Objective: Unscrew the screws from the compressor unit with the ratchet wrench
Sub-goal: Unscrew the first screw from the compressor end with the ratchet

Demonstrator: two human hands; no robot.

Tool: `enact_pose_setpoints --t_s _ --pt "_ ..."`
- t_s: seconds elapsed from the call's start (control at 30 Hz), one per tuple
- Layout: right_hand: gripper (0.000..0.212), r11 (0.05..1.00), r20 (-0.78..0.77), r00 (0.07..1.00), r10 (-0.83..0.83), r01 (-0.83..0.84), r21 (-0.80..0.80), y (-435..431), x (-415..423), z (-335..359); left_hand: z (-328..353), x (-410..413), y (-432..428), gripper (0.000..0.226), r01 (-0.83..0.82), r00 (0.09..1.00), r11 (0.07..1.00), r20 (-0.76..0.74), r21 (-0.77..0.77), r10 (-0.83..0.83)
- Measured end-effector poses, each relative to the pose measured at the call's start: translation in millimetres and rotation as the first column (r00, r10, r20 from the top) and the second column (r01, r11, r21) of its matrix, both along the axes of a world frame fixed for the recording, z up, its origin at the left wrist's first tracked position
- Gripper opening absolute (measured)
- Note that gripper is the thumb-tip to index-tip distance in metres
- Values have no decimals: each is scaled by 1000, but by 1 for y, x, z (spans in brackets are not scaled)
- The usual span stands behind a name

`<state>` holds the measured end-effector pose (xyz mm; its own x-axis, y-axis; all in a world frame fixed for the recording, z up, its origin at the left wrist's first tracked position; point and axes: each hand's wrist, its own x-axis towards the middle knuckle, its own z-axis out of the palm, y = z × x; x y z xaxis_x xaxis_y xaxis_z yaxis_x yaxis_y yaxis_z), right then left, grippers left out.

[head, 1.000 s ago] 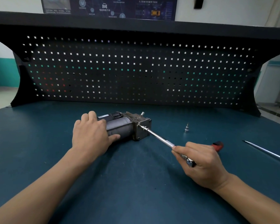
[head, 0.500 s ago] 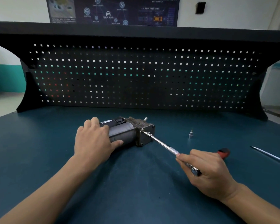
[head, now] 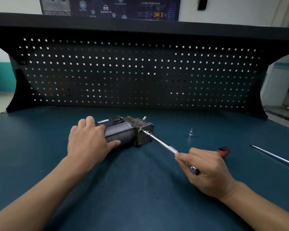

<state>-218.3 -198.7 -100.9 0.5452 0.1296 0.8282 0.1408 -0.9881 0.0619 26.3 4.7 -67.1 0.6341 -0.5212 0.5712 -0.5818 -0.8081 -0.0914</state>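
The compressor unit (head: 123,132), a grey cylinder with a square metal end block, lies on its side on the dark blue bench. My left hand (head: 88,140) presses down on its cylinder, fingers over the top and thumb along the near side. The ratchet wrench (head: 162,143), a thin silver shaft with a knurled grip, has its tip on a screw in the end block's face. My right hand (head: 205,169) is closed around the wrench's rear end, hiding its head; a red handle tip (head: 223,151) pokes out behind my fingers.
A small silver socket bit (head: 191,132) stands upright on the bench right of the compressor. A long thin metal rod (head: 274,155) lies near the right edge. A black pegboard (head: 140,74) walls off the back of the bench (head: 140,189).
My head has shifted, so everything sits slightly lower and further right in view. Both hands keep the same grips; the wrench stays on the end block.
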Motion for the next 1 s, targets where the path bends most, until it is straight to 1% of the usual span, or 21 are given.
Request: enact_pose_setpoints --t_s 0.27,0.5,0.57,0.67,0.73,0.8,1.0 --pt "4 1000 -13 1000 -2 2 14 0 1 0 0 0 0 71 15 1000 1000 15 -22 -14" --pt "10 999 -49 999 6 -4 53 -1 0 2 -1 -2 0 70 14 1000 999 18 -31 -14" --pt "15 1000 -77 997 -9 9 6 -2 -1 4 -2 -2 0 70 17 999 999 27 -33 -16" --pt "34 990 -129 989 -69 52 -132 -2 -3 9 -2 -2 0 70 14 999 999 30 -38 -13" --pt "40 979 -131 985 -111 86 -183 0 -3 13 -2 -3 0 70 4 999 1000 32 -24 -3" --pt "41 972 -126 982 -139 111 -205 0 -3 15 -2 -4 -1 69 4 999 1000 36 -25 -3" --pt "32 947 -110 976 -188 151 -283 -8 -1 15 -2 -5 -1 67 -4 998 1000 56 -14 5"
